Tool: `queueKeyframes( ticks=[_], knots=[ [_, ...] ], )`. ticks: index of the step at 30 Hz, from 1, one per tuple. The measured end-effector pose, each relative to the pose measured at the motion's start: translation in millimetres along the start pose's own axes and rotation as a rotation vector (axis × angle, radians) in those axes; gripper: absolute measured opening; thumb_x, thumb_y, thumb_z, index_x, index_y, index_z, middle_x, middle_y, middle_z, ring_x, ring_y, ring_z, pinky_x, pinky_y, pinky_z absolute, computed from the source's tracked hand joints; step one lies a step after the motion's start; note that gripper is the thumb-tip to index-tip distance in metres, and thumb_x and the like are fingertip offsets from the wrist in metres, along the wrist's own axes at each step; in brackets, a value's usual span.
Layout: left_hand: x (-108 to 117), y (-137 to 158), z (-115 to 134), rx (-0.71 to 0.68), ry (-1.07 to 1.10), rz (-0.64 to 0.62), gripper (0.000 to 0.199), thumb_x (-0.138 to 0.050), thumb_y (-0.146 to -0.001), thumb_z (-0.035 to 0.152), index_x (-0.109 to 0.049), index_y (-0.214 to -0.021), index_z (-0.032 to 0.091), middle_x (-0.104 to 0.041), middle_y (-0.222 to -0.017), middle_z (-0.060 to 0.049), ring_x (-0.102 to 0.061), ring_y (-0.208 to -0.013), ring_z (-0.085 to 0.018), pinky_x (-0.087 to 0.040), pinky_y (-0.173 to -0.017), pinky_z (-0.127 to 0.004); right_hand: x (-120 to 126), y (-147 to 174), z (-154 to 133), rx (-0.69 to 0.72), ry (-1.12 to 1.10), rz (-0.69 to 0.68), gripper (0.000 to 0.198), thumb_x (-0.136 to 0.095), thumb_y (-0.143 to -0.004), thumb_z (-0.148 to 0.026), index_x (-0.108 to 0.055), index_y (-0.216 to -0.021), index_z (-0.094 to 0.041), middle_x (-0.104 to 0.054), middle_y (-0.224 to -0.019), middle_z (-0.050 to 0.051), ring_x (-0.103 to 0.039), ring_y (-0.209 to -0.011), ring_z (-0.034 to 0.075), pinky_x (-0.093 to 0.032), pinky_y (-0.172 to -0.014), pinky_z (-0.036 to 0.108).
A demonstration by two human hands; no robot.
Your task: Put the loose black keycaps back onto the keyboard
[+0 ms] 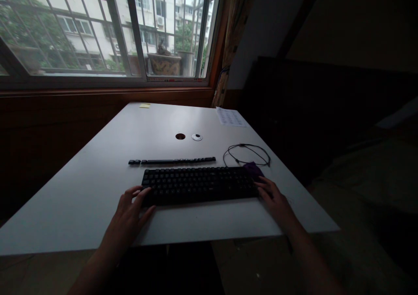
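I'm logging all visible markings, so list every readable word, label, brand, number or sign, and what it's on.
No text can be read with certainty.
Black rectangular keyboard: key legends too small and dark to read.
Row of loose black keycaps: any legends too small to read.
White paper sheet: rows of marks, too blurred to read.
Strip with red marks along the window's lower frame: too small to read.
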State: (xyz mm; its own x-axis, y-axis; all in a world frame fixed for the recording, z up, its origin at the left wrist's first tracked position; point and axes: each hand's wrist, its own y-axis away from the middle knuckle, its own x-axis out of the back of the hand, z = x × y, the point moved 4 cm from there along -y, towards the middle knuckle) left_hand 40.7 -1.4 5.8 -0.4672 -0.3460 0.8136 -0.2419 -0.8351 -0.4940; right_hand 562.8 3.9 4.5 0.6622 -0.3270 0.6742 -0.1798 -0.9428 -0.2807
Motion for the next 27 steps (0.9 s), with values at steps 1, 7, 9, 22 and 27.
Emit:
queueKeyframes(
  ticks=[1,7,9,22,27],
  knots=[
    [0.3,-0.1,0.2,0.005,0.001,-0.001,0.049,-0.056,-0.098,0.048,-0.046,-0.141,0.026,-0.046,-0.137,-0.015,-0.057,-0.114,-0.031,-0.052,-0.101,-0.056,0.1,-0.1,-0.2,-0.001,-0.001,-0.003,0.048,-0.056,-0.094,-0.044,-0.049,-0.139,-0.027,-0.075,-0.122,0.01,-0.071,-0.112,0.026,-0.057,-0.096,0.046],
    [2.1,-1.5,2.2,0.011,0.028,0.002,0.053,-0.058,-0.097,0.047,-0.044,-0.144,0.027,-0.046,-0.137,-0.015,-0.057,-0.116,-0.031,-0.052,-0.102,-0.055,-0.2,-0.1,0.6,-0.016,0.001,-0.03,0.047,-0.051,-0.097,-0.044,-0.047,-0.14,-0.028,-0.072,-0.126,0.01,-0.069,-0.118,0.026,-0.053,-0.103,0.048],
    [1.2,-1.4,1.4,0.012,0.026,0.003,0.055,-0.059,-0.097,0.047,-0.043,-0.145,0.027,-0.046,-0.138,-0.015,-0.056,-0.115,-0.031,-0.051,-0.102,-0.055,-0.3,-0.2,0.9,-0.016,0.006,-0.028,0.048,-0.053,-0.095,-0.044,-0.047,-0.14,-0.027,-0.073,-0.126,0.01,-0.069,-0.118,0.026,-0.053,-0.102,0.047],
    [30.7,-23.6,-40.0,0.084,0.242,-0.037,0.039,-0.054,-0.099,0.048,-0.058,-0.13,0.025,-0.053,-0.13,-0.011,-0.067,-0.093,-0.021,-0.063,-0.077,-0.039,-0.3,-1.0,3.4,-0.013,0.079,0.01,0.045,-0.049,-0.098,-0.045,-0.048,-0.139,-0.028,-0.074,-0.125,0.008,-0.068,-0.118,0.026,-0.054,-0.101,0.045],
    [36.9,-68.7,-108.2,0.21,0.203,-0.003,0.044,-0.053,-0.095,0.058,-0.07,-0.107,0.019,-0.061,-0.107,-0.008,-0.069,-0.083,-0.022,-0.062,-0.071,-0.037,-1.4,-0.8,6.9,-0.022,0.073,0.02,0.048,-0.049,-0.097,-0.05,-0.047,-0.14,-0.028,-0.071,-0.128,0.008,-0.069,-0.115,0.026,-0.056,-0.096,0.041]
  ],
)
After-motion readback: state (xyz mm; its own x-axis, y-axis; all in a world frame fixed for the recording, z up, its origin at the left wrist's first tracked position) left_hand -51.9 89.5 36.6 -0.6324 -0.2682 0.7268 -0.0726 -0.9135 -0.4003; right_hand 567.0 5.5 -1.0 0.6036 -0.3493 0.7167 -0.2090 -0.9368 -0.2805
